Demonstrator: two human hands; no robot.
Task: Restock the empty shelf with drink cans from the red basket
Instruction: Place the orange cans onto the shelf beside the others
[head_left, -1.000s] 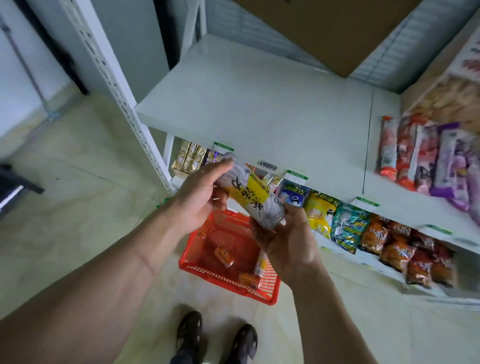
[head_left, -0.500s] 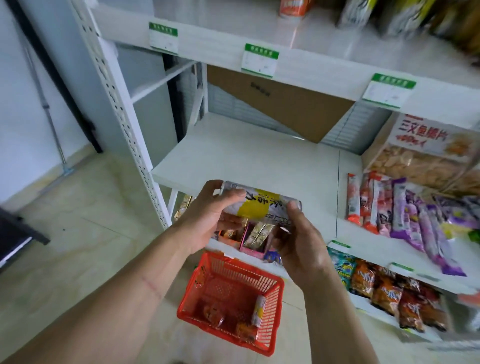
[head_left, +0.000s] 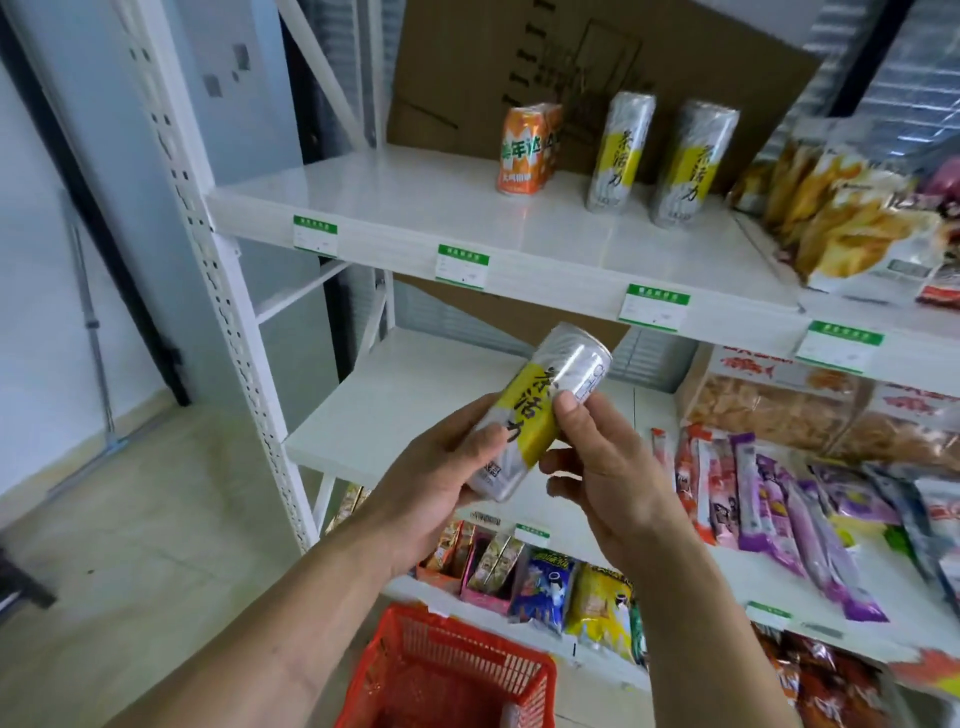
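A tall silver and yellow drink can (head_left: 540, 405) is tilted in front of the middle shelf, top end up and to the right. My left hand (head_left: 441, 467) grips its lower part from the left. My right hand (head_left: 602, 467) holds it from the right, thumb on the label. On the upper white shelf (head_left: 395, 208) stand an orange can (head_left: 524, 150) and two silver and yellow cans (head_left: 618, 150) (head_left: 691, 166). The red basket (head_left: 447, 670) sits on the floor at the bottom; its contents are hardly visible.
The middle shelf board (head_left: 395, 405) lies behind the can. Snack bags (head_left: 841, 218) fill the upper shelf's right side, wrapped sticks (head_left: 769, 509) the middle right, packets (head_left: 545, 587) the lower shelf. A cardboard sheet (head_left: 519, 67) backs the rack. Its white upright (head_left: 208, 260) stands left.
The can has risen from just above the basket to the middle shelf's height and turned from lying sideways to nearly upright. The view has tilted up, revealing the upper shelf with three cans.
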